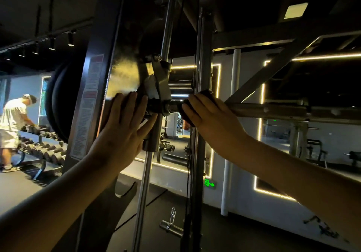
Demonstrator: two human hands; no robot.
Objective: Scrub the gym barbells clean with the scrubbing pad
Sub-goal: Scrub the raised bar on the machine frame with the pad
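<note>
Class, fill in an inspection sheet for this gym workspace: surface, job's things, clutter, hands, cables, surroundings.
Surface: dark floor.
Job's things: barbell horizontal in the machine; dark scrubbing pad wrapped over it.
Clutter: metal pin lying on the floor.
Hands: right hand grips the scrubbing pad on the barbell; left hand rests flat against the machine upright.
Cables: thin dark cable hanging beside the frame.
Surroundings: dumbbell rack and a person at left; light strips on the wall.

Far left, I see a person (12, 118) in a white shirt bent over a dumbbell rack (41, 170); a green exit sign (210, 184) glows low down.
</note>
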